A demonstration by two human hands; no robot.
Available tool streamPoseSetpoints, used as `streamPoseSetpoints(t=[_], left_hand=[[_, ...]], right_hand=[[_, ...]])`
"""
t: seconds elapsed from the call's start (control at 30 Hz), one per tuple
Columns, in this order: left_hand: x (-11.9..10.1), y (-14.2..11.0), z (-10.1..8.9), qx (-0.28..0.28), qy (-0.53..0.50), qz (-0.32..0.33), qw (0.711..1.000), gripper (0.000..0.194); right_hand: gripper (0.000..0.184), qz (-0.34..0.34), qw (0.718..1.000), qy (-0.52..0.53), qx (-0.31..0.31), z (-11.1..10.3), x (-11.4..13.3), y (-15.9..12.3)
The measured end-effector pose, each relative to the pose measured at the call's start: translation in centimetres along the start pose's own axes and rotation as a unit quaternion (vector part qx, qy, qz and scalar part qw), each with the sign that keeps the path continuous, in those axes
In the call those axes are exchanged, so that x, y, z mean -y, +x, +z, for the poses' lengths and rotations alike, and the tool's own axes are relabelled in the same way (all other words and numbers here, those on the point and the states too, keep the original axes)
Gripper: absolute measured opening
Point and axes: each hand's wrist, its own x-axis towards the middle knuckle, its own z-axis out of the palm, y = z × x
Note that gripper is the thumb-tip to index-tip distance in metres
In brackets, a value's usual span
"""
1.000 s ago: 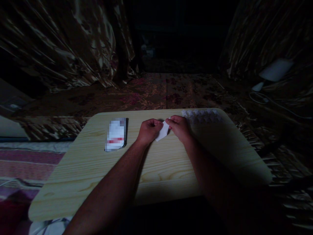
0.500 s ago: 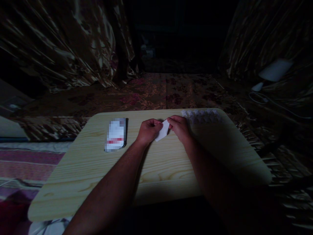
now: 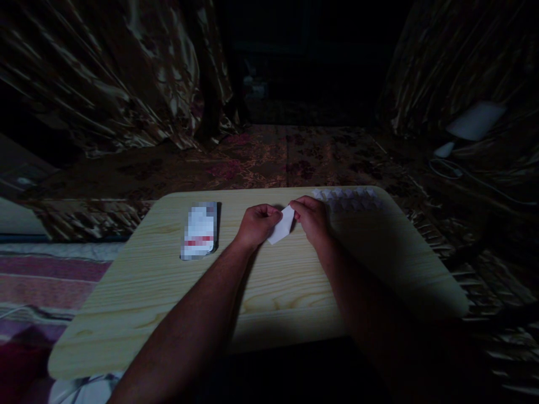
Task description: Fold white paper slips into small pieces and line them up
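A small folded piece of white paper [image 3: 281, 226] is held between my two hands, just over the wooden table. My left hand [image 3: 257, 224] pinches its left side with thumb and fingers. At its upper right corner, the fingertips of my right hand [image 3: 310, 217] are closed on it. Behind my right hand, several small pale folded pieces, star-like in shape [image 3: 345, 199], sit in rows near the table's far edge; they are dim and partly blurred.
The light wooden table [image 3: 278, 292] has rounded corners. On its left lies a blurred-out white and red packet or phone-like object [image 3: 199, 231]. Beyond stand a patterned cloth-covered ledge [image 3: 261, 151], brown curtains [image 3: 160, 73] and a white lamp [image 3: 475, 120] with a cord.
The paper and my right fingertips have shifted very slightly, the paper tilting a little. Both hands keep their hold; everything else stays where it was.
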Motion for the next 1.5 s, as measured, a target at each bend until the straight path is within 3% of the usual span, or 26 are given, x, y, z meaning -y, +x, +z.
streamPoseSetpoints(t=[0.2, 0.33, 0.73, 1.13, 1.5], left_hand=[[0.3, 0.2, -0.3, -0.022, 0.003, -0.015, 1.000, 0.026], [0.1, 0.1, -0.2, -0.020, -0.012, -0.019, 1.000, 0.027], [-0.2, 0.0, -0.3, 0.003, -0.007, -0.034, 0.999, 0.025], [0.2, 0.1, -0.4, -0.017, -0.041, -0.036, 0.998, 0.025], [0.3, 0.2, -0.5, -0.039, -0.045, -0.034, 0.998, 0.023]], right_hand=[[0.042, 0.022, 0.999, 0.016, -0.019, 0.0, -0.2, 0.4], [0.032, 0.011, 1.000, -0.007, 0.022, 0.2, -0.3, 0.1], [0.016, -0.016, 0.999, -0.024, -0.016, 0.4, -1.4, 0.4], [0.033, 0.001, 0.997, -0.066, 0.048, 0.7, -1.6, 0.0], [0.033, -0.012, 0.993, -0.116, 0.033, 1.0, -1.2, -0.4]])
